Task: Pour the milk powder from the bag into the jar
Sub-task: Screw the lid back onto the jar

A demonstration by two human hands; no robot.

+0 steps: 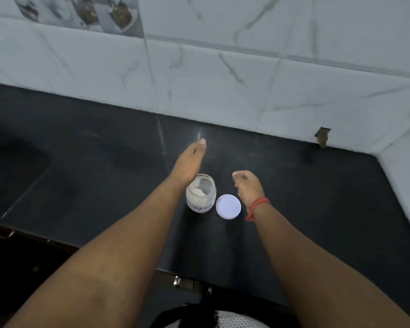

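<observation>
The left hand (191, 159) reaches out over the worktop (317, 209) with its fingers straight and pointing toward 12 o'clock, grasping nothing I can make out; a faint pale streak just past its fingertips is too blurred to name. The right hand (247, 185) hovers with fingers loosely curled, apparently empty, though its palm side is turned away. The jar (201, 194) stands upright and uncapped just below the left wrist, at about 6 o'clock from that hand and 9 o'clock from the right hand. It holds some white powder, and its label is partly cut off by the arm. The white lid (228, 206) lies flat beside the jar at its 3 o'clock, close under the right wrist. The left hand seems nearer the jar. No bag shows anywhere in view, so I judge the next move depends on finding it outside the picture.
</observation>
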